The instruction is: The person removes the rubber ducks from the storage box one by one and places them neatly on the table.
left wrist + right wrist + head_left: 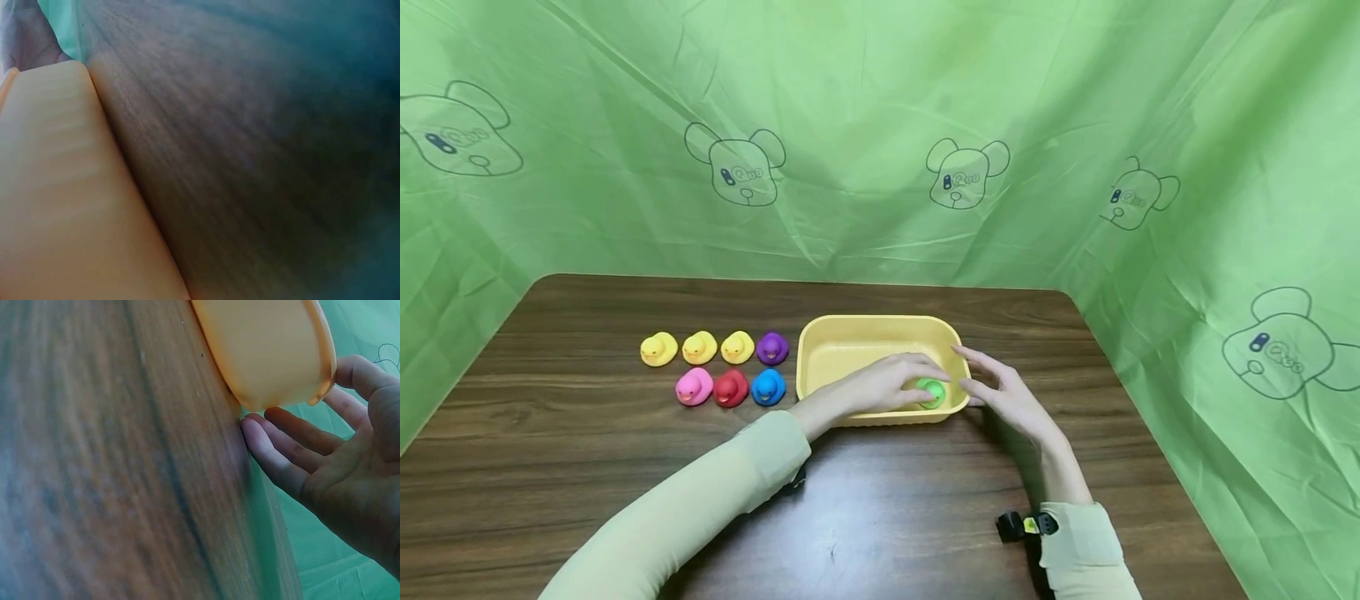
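Observation:
A pale yellow plastic basin [880, 327] stands on the wooden table. My left hand [891, 382] reaches over its near wall, with thumb and fingers around a green rubber duck [935, 393] at the basin's right end. In the left wrist view the basin's ribbed side [62, 169] fills the left edge and the left hand is out of sight. At the basin's right end is my right hand [1015, 404], fingers loosely extended. The right wrist view has its thumb at the basin's rim [328, 350] and its lower fingertips [253, 428] near the base.
Left of the basin stand two rows of rubber ducks: three yellow ones [700, 347] and a purple one [772, 348] behind, with pink [694, 387], red [731, 388] and blue [768, 387] ones in front. Green cloth [857, 233] hangs around the table [895, 508].

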`<state>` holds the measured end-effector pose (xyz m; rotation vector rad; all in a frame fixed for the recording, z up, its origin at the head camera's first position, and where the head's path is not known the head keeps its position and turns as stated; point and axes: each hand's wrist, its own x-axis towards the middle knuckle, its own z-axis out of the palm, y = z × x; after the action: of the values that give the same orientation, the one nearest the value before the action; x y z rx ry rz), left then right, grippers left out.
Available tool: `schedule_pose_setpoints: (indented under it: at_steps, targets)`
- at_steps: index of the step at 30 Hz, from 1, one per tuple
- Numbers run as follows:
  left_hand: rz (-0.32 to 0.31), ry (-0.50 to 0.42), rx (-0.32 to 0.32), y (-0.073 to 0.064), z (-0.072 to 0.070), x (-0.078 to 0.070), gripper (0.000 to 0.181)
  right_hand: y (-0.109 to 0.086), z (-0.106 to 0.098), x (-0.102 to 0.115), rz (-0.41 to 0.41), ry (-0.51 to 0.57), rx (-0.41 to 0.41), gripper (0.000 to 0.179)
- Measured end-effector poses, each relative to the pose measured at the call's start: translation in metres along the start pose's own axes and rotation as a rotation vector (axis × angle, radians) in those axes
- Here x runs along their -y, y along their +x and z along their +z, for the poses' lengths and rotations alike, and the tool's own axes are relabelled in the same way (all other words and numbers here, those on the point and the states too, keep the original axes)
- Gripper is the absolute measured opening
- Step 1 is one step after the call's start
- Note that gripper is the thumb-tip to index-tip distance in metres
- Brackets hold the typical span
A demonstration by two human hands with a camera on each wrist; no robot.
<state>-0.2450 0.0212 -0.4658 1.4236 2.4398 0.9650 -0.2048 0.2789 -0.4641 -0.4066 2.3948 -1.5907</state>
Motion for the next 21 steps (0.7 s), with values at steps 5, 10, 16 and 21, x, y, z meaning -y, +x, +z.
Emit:
schedule_pose_setpoints:
  at_steps: [5,10,16,21]
  targets:
    - [-0.017,0.010,0.026,-0.0007,0.0002,0.0005,0.042,0.0002,0.0008,0.0014,0.006,-0.007,0.001,0.056]
    - [-0.036,0.018,0.047,-0.0004,0.0008,0.0012,0.043,0.0002,0.0009,0.0023,0.000,-0.006,0.008,0.056]
    - [-0.019,0.037,0.038,0.0011,0.0023,0.0021,0.039,0.0001,0.0007,0.0009,-0.006,-0.005,0.007,0.056]
    - [-0.036,0.039,0.023,0.0022,0.0030,0.0016,0.033,-0.0001,0.0007,-0.0003,-0.015,0.003,0.005,0.057]
